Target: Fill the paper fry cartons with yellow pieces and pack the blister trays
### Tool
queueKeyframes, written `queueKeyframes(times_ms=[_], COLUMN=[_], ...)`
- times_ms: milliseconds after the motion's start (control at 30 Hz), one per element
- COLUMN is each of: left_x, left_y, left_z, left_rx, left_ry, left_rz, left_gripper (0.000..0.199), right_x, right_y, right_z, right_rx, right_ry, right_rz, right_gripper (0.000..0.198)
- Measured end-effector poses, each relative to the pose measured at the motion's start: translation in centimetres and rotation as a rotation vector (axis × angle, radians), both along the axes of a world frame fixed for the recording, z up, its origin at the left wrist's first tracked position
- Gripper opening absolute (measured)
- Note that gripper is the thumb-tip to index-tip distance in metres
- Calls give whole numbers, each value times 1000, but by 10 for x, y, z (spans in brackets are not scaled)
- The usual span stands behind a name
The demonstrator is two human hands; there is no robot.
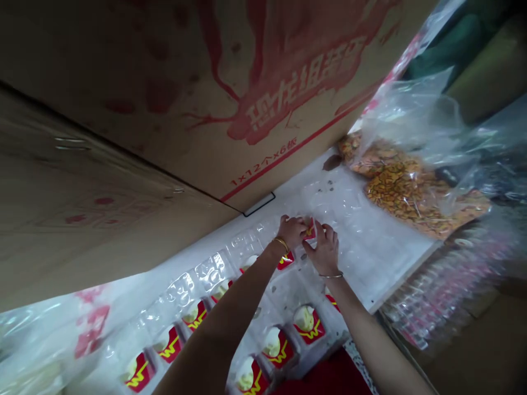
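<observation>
Gripping a small red carton [309, 230] from either side, the fingers of the left hand [293, 231] met it at nine o'clock and those of the right hand [326, 249] at three, so neither hand was nearer. Its long axis, partly covered, could not be told. Towards seven o'clock, just beside it, a yellow-marked carton [285, 260] sat in the clear tray [280, 296].

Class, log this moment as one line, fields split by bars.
left hand: touching red carton | right hand: touching same carton | clear plastic cells: some holding red cartons | beyond: printed cardboard box
</observation>
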State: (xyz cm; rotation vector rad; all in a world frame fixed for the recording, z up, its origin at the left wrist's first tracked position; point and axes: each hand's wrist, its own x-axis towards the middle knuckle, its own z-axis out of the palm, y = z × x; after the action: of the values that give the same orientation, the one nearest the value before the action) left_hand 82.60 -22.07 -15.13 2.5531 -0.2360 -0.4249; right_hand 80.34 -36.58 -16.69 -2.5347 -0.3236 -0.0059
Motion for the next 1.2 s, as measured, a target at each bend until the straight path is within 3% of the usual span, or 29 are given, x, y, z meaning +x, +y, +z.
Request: queueKeyframes(times_ms=[133,267,367,533,800,900,1033,1200], left_x=[1,-3,-12,-36,-43,-51,-103,-235], left_y=[2,2,0,-8,-18,-15,1,32], left_z=[-22,-30,-26,-13,-17,-6,28,76], left_rx=[-1,-10,48,171,213,187,120,86], left_ry=[46,44,-76,-212,-151,-148,-182,-123], left_rz=[-42,-90,-49,181,124,156,289,436], left_gripper=[23,22,22,30,36,37,36,22], right_x=[-1,0,2,7,11,11,7,2], right_y=[-3,1,2,4,17,18,12,4], right_z=[-14,-24,-25,-19,-15,-15,-19,-29], right_rx=[-35,-36,-51,-120,-291,-294,-267,-248], right_ry=[46,38,39,55,83,71,49,20], right_rz=[102,162,173,187,161,169,191,169], right_gripper=[65,54,55,53,34,32,38,43])
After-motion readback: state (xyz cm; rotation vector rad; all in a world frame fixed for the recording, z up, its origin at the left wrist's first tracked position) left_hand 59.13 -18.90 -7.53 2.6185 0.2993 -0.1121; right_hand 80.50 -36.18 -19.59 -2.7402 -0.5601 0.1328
